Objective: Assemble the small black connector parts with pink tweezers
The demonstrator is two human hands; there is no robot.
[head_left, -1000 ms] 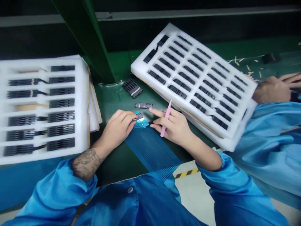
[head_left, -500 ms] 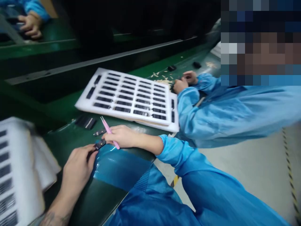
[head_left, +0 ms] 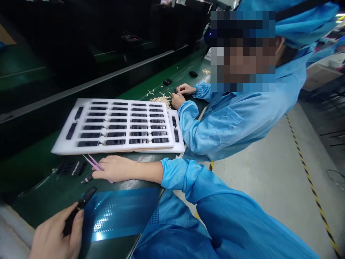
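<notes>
My left hand point(head_left: 58, 233), at the lower left, is closed round a long black part point(head_left: 87, 198) that slants up and away from it. Pink tweezers point(head_left: 94, 163) are in my right hand point(head_left: 114, 169), their pale tips apart and pointing up and left. A small black piece point(head_left: 87, 178) lies right by the fingers of that hand; whether they touch it I cannot tell. Under and beside the left hand spreads a shiny blue film sheet point(head_left: 126, 212) with rows of dots. Several black parts lie in a row point(head_left: 70, 168) to the left of the tweezers.
A white foam tray point(head_left: 63, 140) with rows of black parts rests on another tray behind my right hand. A co-worker in blue point(head_left: 229, 118) sits at the right, hands near a heap of pale slips point(head_left: 161, 100). More white foam point(head_left: 13, 230) stands at the lower left.
My view has swung right. My hands have drawn apart: the left came down and nearer with the black part, while the right stays by the small piece with the tweezers.
</notes>
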